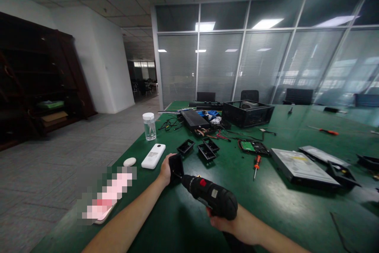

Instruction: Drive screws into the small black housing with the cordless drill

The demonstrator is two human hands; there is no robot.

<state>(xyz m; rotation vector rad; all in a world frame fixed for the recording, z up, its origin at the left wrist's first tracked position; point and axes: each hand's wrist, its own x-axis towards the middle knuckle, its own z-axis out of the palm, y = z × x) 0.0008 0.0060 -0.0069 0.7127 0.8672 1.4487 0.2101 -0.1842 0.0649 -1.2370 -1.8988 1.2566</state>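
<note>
My left hand [166, 171] is closed around a small black plastic box [177, 165], held tilted with its hollow side toward the drill. In my right hand [220, 221] is a black cordless drill [210, 193] with a red switch, pointed left. Its bit reaches to the box's inside; whether it touches a screw there cannot be made out. Just beyond the box lie similar black boxes, one on its own [186, 147] and a stacked-looking pair [207, 150]. The drill's handle is mostly hidden by the fingers and the drill body.
A white power bank [153, 156], a lidded clear jar [149, 127], a white oval case [129, 162] and a blurred pink phone [111, 197] line the left edge. To the right are an orange screwdriver [257, 165], an optical drive [303, 168] and a circuit board [248, 145]. Behind stands a black case [248, 115].
</note>
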